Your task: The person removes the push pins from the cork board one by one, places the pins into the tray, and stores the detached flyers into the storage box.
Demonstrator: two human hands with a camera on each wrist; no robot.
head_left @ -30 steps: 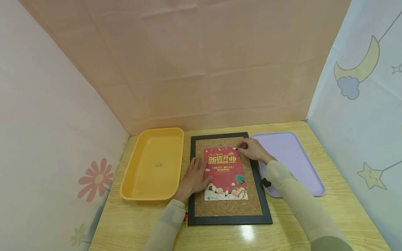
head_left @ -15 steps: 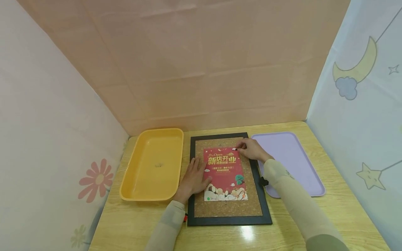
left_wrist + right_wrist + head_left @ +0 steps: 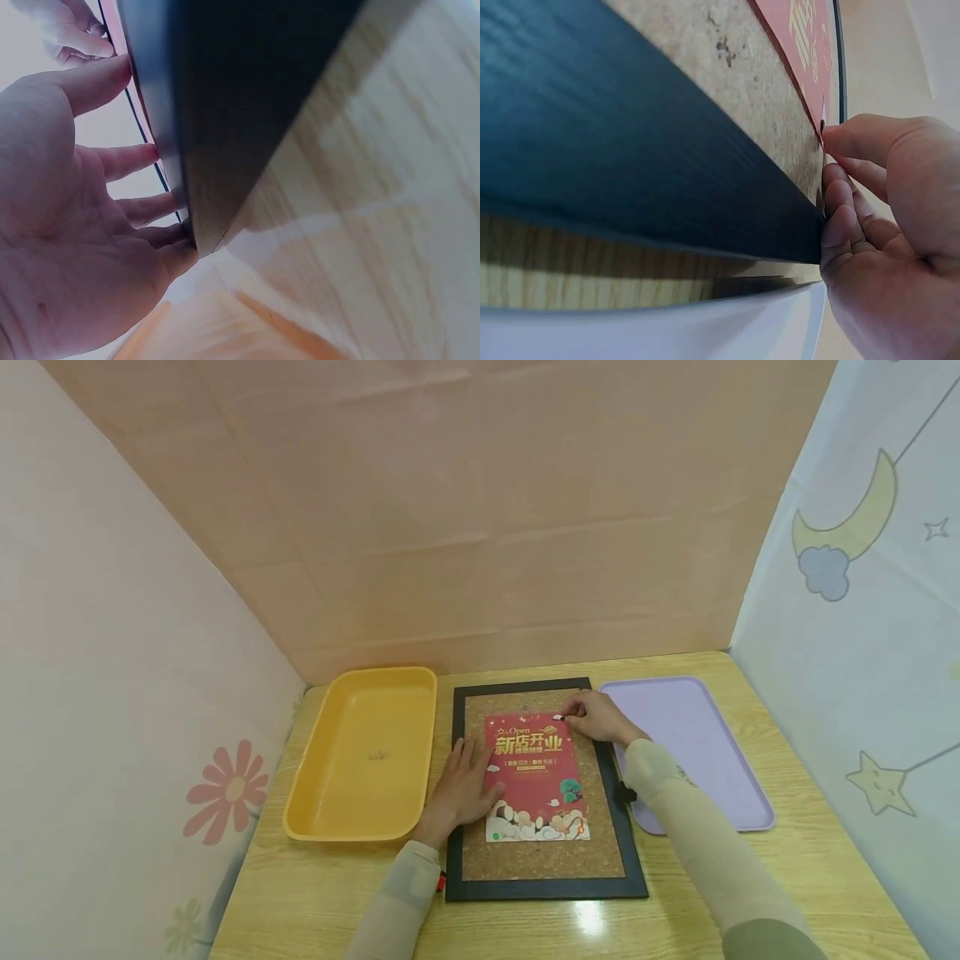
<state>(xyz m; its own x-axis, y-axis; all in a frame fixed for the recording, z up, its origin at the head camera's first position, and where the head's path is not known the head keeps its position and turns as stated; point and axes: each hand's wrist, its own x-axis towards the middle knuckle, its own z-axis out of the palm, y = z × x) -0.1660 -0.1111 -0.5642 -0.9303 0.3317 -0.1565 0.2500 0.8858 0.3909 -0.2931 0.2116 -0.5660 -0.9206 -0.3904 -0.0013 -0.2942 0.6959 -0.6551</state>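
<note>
A red poster (image 3: 534, 781) with gold lettering lies on a cork board (image 3: 543, 862) in a black frame (image 3: 555, 889). My left hand (image 3: 456, 789) rests with spread fingers over the board's left side, fingertips and thumb at the poster's left edge. In the left wrist view, its fingers (image 3: 124, 161) stretch over the frame's side. At the poster's upper right corner, my right hand (image 3: 597, 717) pinches a small black push pin (image 3: 823, 126) between thumb and fingertips. Its other fingers are curled down beside the corner, as the right wrist view shows. Most of the pin is hidden by the thumb.
A yellow tray (image 3: 360, 760) stands left of the board on the wooden table (image 3: 315, 893). A flat purple tray (image 3: 675, 718) is close along the right side. A pink-beige backdrop (image 3: 480, 527) rises behind, with patterned walls at both sides.
The right hand stays at the poster's upper right corner with the push pin, shifting only very slightly. The left hand remains in place on the board; the head view drifts a little.
</note>
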